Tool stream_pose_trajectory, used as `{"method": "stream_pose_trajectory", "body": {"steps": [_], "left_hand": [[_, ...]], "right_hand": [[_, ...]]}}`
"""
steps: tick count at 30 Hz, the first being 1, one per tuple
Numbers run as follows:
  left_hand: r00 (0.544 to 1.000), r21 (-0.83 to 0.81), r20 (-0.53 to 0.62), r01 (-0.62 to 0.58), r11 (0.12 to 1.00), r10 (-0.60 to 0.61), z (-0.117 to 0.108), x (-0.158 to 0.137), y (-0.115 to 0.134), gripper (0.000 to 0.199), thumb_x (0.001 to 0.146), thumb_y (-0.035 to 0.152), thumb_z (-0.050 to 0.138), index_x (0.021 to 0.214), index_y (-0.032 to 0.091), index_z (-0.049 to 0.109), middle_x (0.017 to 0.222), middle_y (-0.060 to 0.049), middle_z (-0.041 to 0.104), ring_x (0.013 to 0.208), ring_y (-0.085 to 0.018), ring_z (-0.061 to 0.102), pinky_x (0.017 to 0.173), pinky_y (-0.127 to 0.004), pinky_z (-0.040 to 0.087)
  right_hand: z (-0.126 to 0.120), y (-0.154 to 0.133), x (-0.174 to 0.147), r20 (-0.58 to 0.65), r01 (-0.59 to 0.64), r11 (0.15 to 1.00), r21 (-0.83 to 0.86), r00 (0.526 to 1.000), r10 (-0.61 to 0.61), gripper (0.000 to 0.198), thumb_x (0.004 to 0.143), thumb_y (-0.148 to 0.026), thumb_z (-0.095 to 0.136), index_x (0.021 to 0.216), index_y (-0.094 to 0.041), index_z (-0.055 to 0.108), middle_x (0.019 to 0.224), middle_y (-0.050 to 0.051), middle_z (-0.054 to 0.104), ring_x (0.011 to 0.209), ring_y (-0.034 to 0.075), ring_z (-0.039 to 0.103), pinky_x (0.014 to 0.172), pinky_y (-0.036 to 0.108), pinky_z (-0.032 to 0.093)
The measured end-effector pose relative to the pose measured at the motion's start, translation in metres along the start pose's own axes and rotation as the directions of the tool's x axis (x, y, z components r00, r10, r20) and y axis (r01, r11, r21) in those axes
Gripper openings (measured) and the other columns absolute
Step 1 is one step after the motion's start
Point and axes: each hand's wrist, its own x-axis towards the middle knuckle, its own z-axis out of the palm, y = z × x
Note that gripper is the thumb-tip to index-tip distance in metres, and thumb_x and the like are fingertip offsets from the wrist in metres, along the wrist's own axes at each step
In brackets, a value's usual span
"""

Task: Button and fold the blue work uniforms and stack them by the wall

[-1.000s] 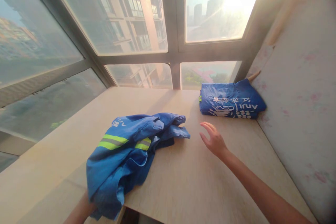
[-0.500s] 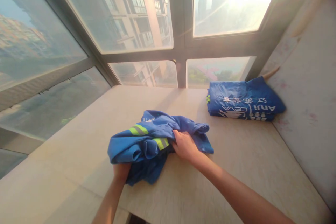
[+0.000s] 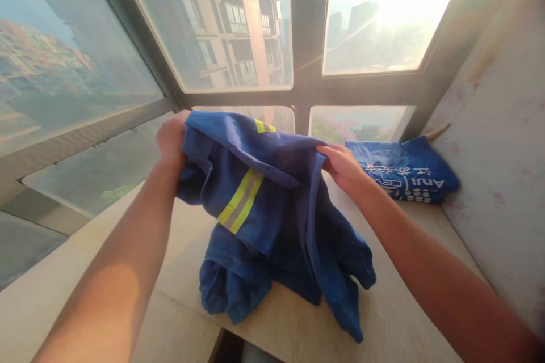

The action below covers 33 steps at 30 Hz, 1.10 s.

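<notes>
Over a pale wooden tabletop [image 3: 395, 323], a blue work jacket [image 3: 281, 215] spread between two hands

The jacket is raised at its upper edge and slopes slightly down toward the right, its lower folds dropping loosely to the tabletop. Whether every hanging end touches the wood is hard to tell. A broad yellow-and-grey reflective band [image 3: 242, 201] slants across the front panel, and a smaller reflective patch [image 3: 264, 126] shows near the top edge. One gathered cuff [image 3: 368, 272] dangles at the lower right.

The left hand [image 3: 172, 133] is closed around the upper left corner, its fingertips hidden by cloth. The right hand [image 3: 340, 164] pinches the upper right edge narrowly between thumb and fingers.

Just behind the right hand lies a folded blue garment [image 3: 400, 170] printed with white lettering, near a wall papered with pink flowers [image 3: 511, 170]. Beyond the tabletop stand grey window frames [image 3: 309, 39]; through the glass show an apartment building [image 3: 238, 22] and hazy towers [image 3: 361, 17] beside bright glare.
</notes>
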Motion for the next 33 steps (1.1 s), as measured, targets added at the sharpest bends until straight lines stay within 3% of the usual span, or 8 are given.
{"method": "stream_pose_trajectory", "body": {"steps": [5, 10, 13, 17, 20, 24, 27, 33], "left_hand": [[0.996, 0.006, 0.012, 0.084, 0.996, -0.084, 0.026, -0.107, 0.004, 0.041, 0.091, 0.033, 0.042, 0.11, 0.002, 0.061, 0.106, -0.007, 0.067, 0.094, -0.019, 0.067, 0.084, -0.035, 0.05], [0.995, -0.101, 0.103, 0.027, 0.994, -0.016, 0.057, -0.296, 0.001, 0.036, 0.092, 0.043, 0.047, 0.113, 0.018, 0.061, 0.112, -0.011, 0.067, 0.105, -0.025, 0.064, 0.093, -0.038, 0.05], [0.982, 0.019, 0.134, -0.139, 0.99, 0.136, 0.064, -0.351, 0.013, 0.053, 0.086, 0.05, 0.056, 0.128, 0.018, 0.055, 0.127, -0.016, 0.062, 0.118, -0.033, 0.056, 0.104, -0.051, 0.04], [0.931, 0.061, 0.281, -0.261, 0.963, 0.235, 0.078, -0.355, 0.022, 0.044, 0.08, 0.032, 0.063, 0.122, 0.019, 0.064, 0.117, -0.015, 0.069, 0.108, -0.033, 0.062, 0.099, -0.049, 0.043], [0.925, -0.1, 0.374, -0.037, 0.994, 0.072, 0.079, -0.329, 0.011, 0.034, 0.081, 0.028, 0.057, 0.112, 0.022, 0.07, 0.102, -0.01, 0.074, 0.093, -0.028, 0.068, 0.086, -0.041, 0.051], [0.869, -0.387, 0.37, 0.466, 0.796, -0.329, 0.058, -0.273, -0.02, 0.045, 0.082, 0.054, 0.055, 0.105, 0.019, 0.071, 0.096, -0.006, 0.075, 0.091, -0.027, 0.068, 0.081, -0.036, 0.053], [0.792, -0.507, 0.303, 0.605, 0.614, -0.529, 0.047, -0.234, -0.045, 0.054, 0.078, 0.058, 0.057, 0.105, 0.013, 0.069, 0.089, -0.006, 0.073, 0.086, -0.026, 0.066, 0.077, -0.035, 0.053], [0.827, 0.013, 0.288, 0.501, 0.866, -0.483, 0.076, -0.231, -0.064, 0.043, 0.089, 0.049, 0.041, 0.094, 0.015, 0.066, 0.086, -0.012, 0.069, 0.086, -0.03, 0.064, 0.074, -0.038, 0.048]], "right_hand": [[-0.06, 0.042, 0.003, -0.243, 0.015, 0.898, -0.441, 0.96, -0.135, 0.05, 0.073, -0.023, 0.059, 0.122, -0.012, 0.059, 0.106, 0.011, 0.068, 0.091, 0.021, 0.064, 0.088, 0.041, 0.051], [-0.068, 0.09, -0.104, 0.144, 0.339, 0.516, -0.787, 0.914, -0.38, 0.036, 0.088, -0.029, 0.05, 0.121, -0.019, 0.061, 0.122, 0.011, 0.065, 0.113, 0.027, 0.058, 0.101, 0.047, 0.045], [-0.038, 0.113, -0.164, 0.378, 0.494, 0.386, -0.779, 0.861, -0.341, 0.034, 0.091, -0.025, 0.05, 0.124, -0.024, 0.059, 0.126, 0.009, 0.063, 0.118, 0.025, 0.055, 0.102, 0.044, 0.044], [-0.005, 0.153, -0.187, 0.437, 0.469, 0.268, -0.841, 0.883, -0.174, 0.044, 0.083, -0.027, 0.064, 0.126, -0.021, 0.059, 0.129, 0.013, 0.06, 0.119, 0.032, 0.053, 0.098, 0.047, 0.045], [0.001, 0.171, -0.173, 0.375, 0.383, 0.272, -0.883, 0.923, -0.085, 0.016, 0.087, -0.023, 0.059, 0.099, -0.022, 0.07, 0.102, 0.01, 0.068, 0.1, 0.028, 0.061, 0.089, 0.043, 0.047], [-0.013, 0.154, -0.151, 0.425, 0.375, 0.625, -0.684, 0.902, -0.076, 0.02, 0.093, -0.026, 0.053, 0.093, -0.022, 0.072, 0.09, 0.004, 0.07, 0.087, 0.019, 0.064, 0.079, 0.03, 0.049], [-0.032, 0.137, -0.143, 0.406, 0.299, 0.822, -0.485, 0.91, -0.091, 0.021, 0.091, -0.033, 0.056, 0.096, -0.022, 0.073, 0.092, 0.003, 0.072, 0.087, 0.018, 0.065, 0.08, 0.029, 0.05], [-0.064, 0.166, -0.147, 0.216, 0.207, 0.695, -0.689, 0.973, -0.077, 0.023, 0.089, -0.031, 0.055, 0.101, -0.021, 0.072, 0.1, 0.006, 0.073, 0.094, 0.024, 0.066, 0.087, 0.038, 0.052]]}}
